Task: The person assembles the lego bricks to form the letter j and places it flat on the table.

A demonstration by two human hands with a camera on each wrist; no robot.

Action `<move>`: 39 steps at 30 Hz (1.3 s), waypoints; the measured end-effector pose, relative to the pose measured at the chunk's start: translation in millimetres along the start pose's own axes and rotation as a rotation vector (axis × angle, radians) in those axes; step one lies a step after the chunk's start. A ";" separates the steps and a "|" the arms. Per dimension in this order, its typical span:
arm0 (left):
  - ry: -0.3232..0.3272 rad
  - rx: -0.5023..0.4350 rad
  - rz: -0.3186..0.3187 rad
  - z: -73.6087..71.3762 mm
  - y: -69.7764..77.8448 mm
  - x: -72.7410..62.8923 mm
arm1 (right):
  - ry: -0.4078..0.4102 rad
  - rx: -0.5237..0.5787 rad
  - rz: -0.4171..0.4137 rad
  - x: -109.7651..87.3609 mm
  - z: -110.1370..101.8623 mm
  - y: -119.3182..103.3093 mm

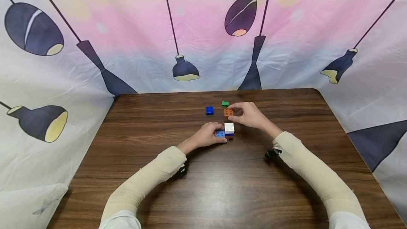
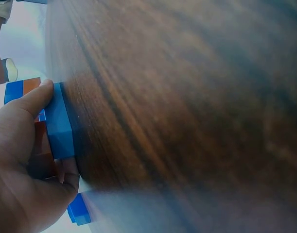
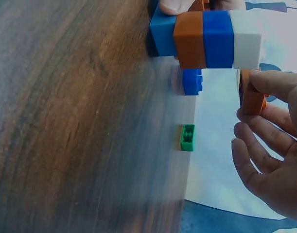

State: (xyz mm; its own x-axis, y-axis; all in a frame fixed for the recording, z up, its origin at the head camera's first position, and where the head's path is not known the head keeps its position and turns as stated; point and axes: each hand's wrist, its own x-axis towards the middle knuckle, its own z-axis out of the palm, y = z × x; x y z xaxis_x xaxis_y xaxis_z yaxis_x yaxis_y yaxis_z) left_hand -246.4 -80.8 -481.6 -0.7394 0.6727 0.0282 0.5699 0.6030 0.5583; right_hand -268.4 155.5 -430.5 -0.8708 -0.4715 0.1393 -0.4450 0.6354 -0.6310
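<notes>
My left hand (image 1: 206, 135) grips a small stack of toy building bricks on the table, its thumb along the near side. A light blue brick (image 3: 164, 35) forms the bottom. On one end stand an orange brick (image 3: 189, 42), a dark blue brick (image 3: 218, 40) and a white brick (image 1: 229, 127) on top. Another orange piece (image 2: 41, 155) shows by the palm in the left wrist view, partly hidden. Just behind the stack, my right hand (image 1: 249, 115) pinches a separate orange brick (image 1: 228, 112) between thumb and fingers, raised off the table with its studs facing up.
A loose blue brick (image 1: 209, 110) and a small green brick (image 1: 225, 104) lie farther back on the brown wooden table (image 1: 152, 116). Behind the table's far edge hangs a cloth (image 1: 133, 27) printed with lamps.
</notes>
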 end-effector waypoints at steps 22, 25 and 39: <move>-0.001 -0.001 -0.002 0.3 -1.0 -0.4 | 0.023 -0.023 -0.072 -26.7 -1.7 -19.6; -0.004 -0.001 -0.004 0.4 -1.0 -0.3 | 0.018 -0.028 -0.076 -29.7 -1.8 -22.2; -0.015 -0.006 -0.014 -0.3 -1.0 -0.2 | 0.001 -0.021 -0.089 -39.7 2.2 -23.1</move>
State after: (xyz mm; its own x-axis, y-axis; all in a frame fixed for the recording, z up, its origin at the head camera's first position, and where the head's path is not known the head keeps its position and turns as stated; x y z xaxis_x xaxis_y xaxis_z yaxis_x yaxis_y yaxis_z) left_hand -247.0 -81.6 -481.9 -0.7417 0.6707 0.0074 0.5572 0.6099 0.5635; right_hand -223.1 158.1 -423.1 -0.8278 -0.5263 0.1943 -0.5248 0.6039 -0.6000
